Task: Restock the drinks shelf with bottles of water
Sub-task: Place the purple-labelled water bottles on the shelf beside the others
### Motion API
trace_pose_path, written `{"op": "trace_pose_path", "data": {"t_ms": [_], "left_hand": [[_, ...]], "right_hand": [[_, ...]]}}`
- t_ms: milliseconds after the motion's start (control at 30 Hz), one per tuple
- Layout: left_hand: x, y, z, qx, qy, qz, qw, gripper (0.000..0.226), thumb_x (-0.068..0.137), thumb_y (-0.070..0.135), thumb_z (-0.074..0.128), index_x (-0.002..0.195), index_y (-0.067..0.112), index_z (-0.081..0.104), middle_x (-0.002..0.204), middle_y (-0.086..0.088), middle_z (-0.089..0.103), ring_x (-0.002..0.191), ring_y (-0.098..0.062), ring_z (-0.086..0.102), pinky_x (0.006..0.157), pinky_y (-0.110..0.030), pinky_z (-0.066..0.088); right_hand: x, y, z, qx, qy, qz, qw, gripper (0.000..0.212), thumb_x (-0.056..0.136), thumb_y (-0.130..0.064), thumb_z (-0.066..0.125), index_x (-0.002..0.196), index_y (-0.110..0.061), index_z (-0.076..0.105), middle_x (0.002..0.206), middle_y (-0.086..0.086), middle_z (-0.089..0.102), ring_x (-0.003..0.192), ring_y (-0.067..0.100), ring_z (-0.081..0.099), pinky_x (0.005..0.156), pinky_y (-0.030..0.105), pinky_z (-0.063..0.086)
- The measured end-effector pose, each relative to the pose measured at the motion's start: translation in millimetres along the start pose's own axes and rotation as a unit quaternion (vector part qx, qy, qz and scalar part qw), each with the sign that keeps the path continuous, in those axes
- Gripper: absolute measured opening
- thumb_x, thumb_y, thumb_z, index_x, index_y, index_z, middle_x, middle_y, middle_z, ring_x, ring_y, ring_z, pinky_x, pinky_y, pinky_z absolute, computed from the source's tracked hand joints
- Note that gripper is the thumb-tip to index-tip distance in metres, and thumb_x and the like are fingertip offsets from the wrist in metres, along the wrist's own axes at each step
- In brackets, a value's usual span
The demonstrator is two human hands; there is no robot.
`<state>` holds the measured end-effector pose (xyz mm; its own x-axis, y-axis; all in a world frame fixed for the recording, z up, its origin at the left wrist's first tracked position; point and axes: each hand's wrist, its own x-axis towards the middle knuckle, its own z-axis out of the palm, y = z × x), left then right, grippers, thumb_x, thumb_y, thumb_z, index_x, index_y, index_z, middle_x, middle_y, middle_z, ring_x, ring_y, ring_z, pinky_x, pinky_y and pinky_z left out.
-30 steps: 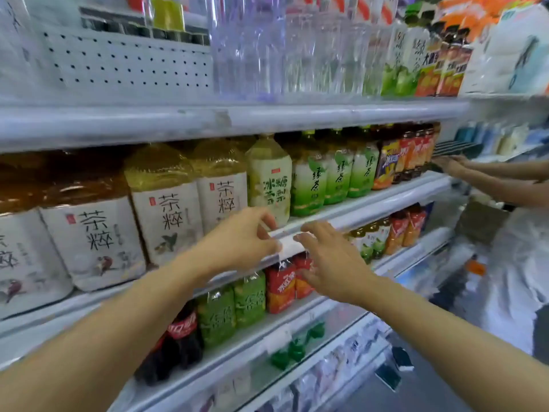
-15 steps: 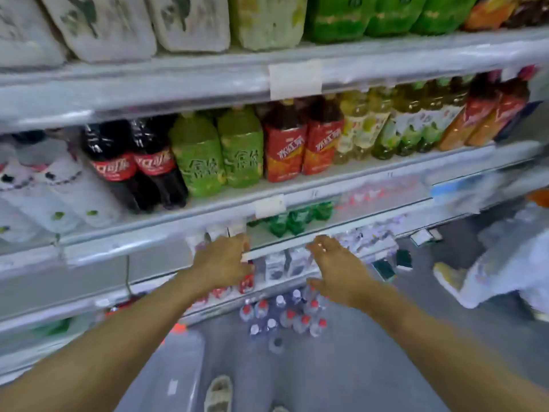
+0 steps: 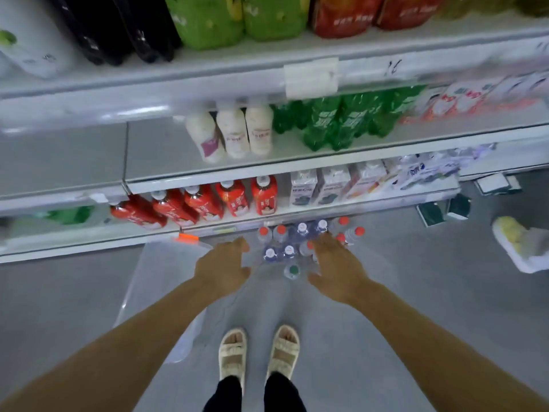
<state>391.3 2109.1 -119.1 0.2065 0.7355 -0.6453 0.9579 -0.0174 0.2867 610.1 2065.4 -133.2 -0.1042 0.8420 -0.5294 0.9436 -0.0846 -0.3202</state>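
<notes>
I'd dropped from shelf to floor: left grip (image 3: pixel 221 267) and right grip (image 3: pixel 335 267), open, empty, flanked clear plastic red-and-blue-capped water bottles (image 3: pixel 289 246); pickup next.

Person, head-camera view: clothing and footwear

Both forearms bare to the frame edge, no sleeves, watch or bands visible; left hand (image 3: pixel 221 267) and right hand (image 3: pixel 337 267) bare, no gloves, no rings discernible. Dark trousers (image 3: pixel 255 394), narrow at the ankle. Cream open-toe sandals (image 3: pixel 258 355), two wide textured straps each, thick pale soles.
</notes>
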Motion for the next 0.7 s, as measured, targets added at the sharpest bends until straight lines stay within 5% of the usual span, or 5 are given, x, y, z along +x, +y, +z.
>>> {"op": "trace_pose_path", "data": {"t_ms": [367, 700], "left_hand": [[102.1, -88.0, 113.2, -0.01, -0.005, 0.009, 1.0, 0.052, 0.087, 0.027, 0.06, 0.133, 0.02, 0.036, 0.126, -0.004, 0.054, 0.112, -0.024, 0.055, 0.089, -0.034, 0.046], [203.7, -146.2, 211.0, -0.014, -0.006, 0.034, 0.999, 0.062, 0.087, 0.027, 0.064, 0.139, 0.021, 0.032, 0.133, -0.005, 0.052, 0.117, -0.025, 0.053, 0.096, -0.035, 0.047]], "right_hand": [[112.7, -5.5, 170.2, 0.018, -0.04, 0.019, 0.999, 0.07, 0.087, -0.029, 0.06, 0.144, -0.014, 0.023, 0.143, 0.011, 0.032, 0.128, 0.03, 0.038, 0.1, 0.035, 0.036], [229.4, 34.9, 281.0, -0.039, 0.035, 0.012, 0.999, 0.073, 0.08, -0.02, 0.066, 0.142, -0.01, 0.03, 0.136, 0.014, 0.046, 0.124, 0.032, 0.044, 0.104, 0.036, 0.032]]}}
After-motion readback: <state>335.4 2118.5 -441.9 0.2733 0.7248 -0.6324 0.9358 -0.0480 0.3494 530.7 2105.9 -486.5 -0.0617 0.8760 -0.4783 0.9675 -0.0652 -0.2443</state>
